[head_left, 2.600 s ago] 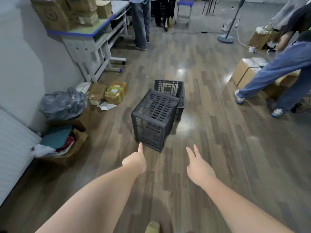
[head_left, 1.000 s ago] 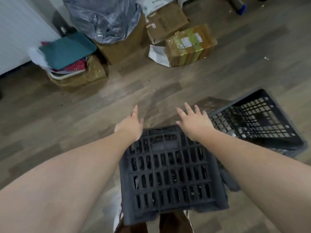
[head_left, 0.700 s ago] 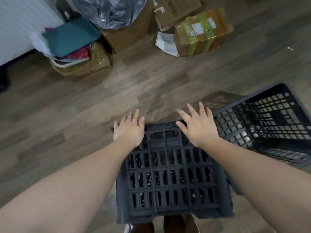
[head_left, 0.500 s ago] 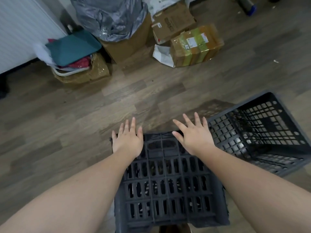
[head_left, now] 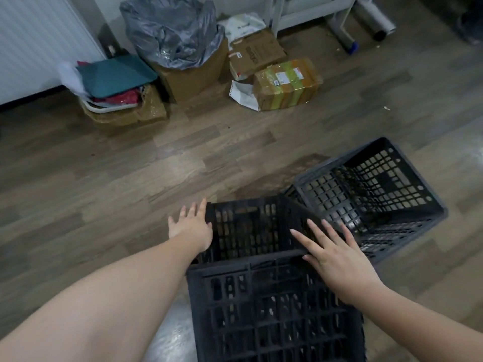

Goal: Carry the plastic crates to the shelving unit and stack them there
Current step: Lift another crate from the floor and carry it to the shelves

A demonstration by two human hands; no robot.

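Note:
A dark grey slatted plastic crate (head_left: pixel 264 304) stands upside down on the wood floor right below me, its far side face showing beyond the top edge. My left hand (head_left: pixel 189 227) lies flat with fingers spread against the crate's far left corner. My right hand (head_left: pixel 332 253) rests open on the crate's top right edge, fingers spread. A second grey crate (head_left: pixel 371 197) lies tipped on its side just right of the first, its open mouth facing up and left. Neither hand has closed on anything.
Along the wall stand a cardboard box lined with a grey bag (head_left: pixel 177 40), a box with a teal folder (head_left: pixel 115 77), a flat carton (head_left: pixel 257 52) and a yellow-taped parcel (head_left: pixel 286 83). White table legs (head_left: pixel 300 14) and film rolls (head_left: pixel 371 19) are at the top right.
The near crate's far side has come into view as my view shifted back. My left hand slid to its far left corner; my right hand moved onto the top right edge.

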